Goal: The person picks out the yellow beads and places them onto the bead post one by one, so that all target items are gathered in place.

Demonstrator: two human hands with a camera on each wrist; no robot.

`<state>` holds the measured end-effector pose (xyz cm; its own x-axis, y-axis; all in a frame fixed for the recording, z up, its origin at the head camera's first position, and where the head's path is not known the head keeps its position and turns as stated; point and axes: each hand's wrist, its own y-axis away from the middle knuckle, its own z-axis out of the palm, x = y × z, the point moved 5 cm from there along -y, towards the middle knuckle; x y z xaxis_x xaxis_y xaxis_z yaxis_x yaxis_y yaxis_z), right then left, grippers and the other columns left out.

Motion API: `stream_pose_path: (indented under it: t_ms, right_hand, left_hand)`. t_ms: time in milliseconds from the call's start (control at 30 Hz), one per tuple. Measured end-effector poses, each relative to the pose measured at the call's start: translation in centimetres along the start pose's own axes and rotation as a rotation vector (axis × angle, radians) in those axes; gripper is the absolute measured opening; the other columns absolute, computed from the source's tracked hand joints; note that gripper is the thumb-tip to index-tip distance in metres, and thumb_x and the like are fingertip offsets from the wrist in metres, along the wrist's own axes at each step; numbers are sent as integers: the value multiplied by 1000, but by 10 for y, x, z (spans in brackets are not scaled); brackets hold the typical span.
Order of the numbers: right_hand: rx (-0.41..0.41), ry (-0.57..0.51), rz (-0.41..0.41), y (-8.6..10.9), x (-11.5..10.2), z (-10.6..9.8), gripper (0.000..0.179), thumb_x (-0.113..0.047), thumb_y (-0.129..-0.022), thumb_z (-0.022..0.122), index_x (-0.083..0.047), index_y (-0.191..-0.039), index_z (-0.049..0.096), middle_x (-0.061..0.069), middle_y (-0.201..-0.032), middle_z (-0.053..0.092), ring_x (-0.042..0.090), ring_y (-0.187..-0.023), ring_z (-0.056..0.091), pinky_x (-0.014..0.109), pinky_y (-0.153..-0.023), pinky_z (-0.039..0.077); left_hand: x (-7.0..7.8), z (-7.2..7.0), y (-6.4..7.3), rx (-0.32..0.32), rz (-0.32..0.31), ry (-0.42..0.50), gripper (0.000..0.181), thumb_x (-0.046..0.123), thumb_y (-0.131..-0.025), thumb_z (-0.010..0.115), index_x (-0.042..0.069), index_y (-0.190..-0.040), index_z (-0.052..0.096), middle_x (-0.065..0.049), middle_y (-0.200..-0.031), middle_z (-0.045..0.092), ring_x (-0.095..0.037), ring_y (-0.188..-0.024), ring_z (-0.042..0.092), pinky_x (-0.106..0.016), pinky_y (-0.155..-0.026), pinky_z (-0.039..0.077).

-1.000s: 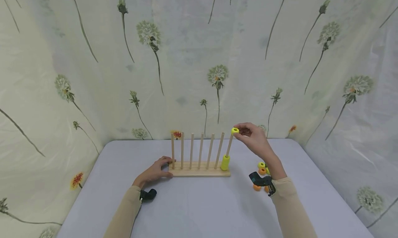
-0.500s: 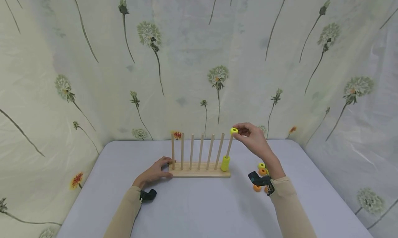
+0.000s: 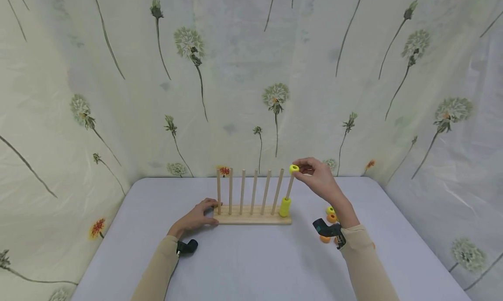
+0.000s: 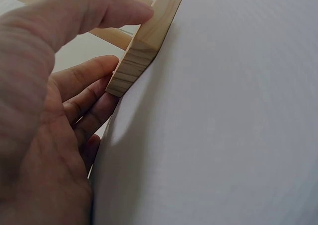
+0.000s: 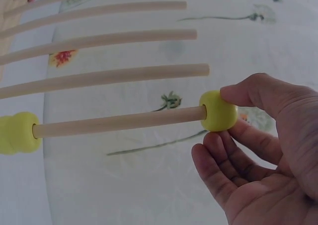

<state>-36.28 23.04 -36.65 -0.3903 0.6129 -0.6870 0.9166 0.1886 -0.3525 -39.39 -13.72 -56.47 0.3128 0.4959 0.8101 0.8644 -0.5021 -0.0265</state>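
My right hand [image 3: 320, 178] pinches a yellow bead [image 5: 220, 112] between thumb and fingers at the top of the rightmost peg [image 5: 119, 122]. In the right wrist view the peg's tip enters the bead's hole. Lower on that peg sits a short stack of yellow beads [image 3: 284, 207]. With thumb in front and fingers behind, my left hand [image 3: 196, 214] grips the left end of the wooden peg rack [image 3: 251, 220]. The rack's end grain [image 4: 130, 71] shows between thumb and fingers in the left wrist view. Several other pegs on the rack stand bare.
Loose yellow beads [image 3: 330, 210] and orange beads [image 3: 324, 239] lie on the white table [image 3: 251, 266] at the right, partly hidden by my right forearm. Behind the table hangs a flowered cloth [image 3: 235, 74].
My right hand has shifted slightly left and down with the yellow bead, which now sits on the peg's tip. The left hand and the rack have stayed in place.
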Motion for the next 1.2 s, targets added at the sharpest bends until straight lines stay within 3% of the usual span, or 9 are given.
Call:
stream_pose_path:
  t_ms: [800, 1200]
  right_hand:
    - [-3, 22, 12, 3, 6, 5, 36, -27, -89, 69, -8, -119, 62, 9, -113, 63, 23, -101, 61, 41, -92, 52]
    - [10, 27, -5, 4, 6, 7, 34, -23, -89, 69, -7, -118, 62, 9, -111, 63, 22, -100, 61, 39, -91, 53]
  left_hand:
    - [0, 0, -1, 3, 12, -9, 66, 26, -78, 79, 12, -137, 53, -12, -141, 43, -36, -135, 35, -62, -109, 26]
    - [3, -1, 1, 1, 18, -1, 68, 27, -77, 79, 11, -138, 52, -14, -141, 42, -38, -135, 34, -63, -108, 25]
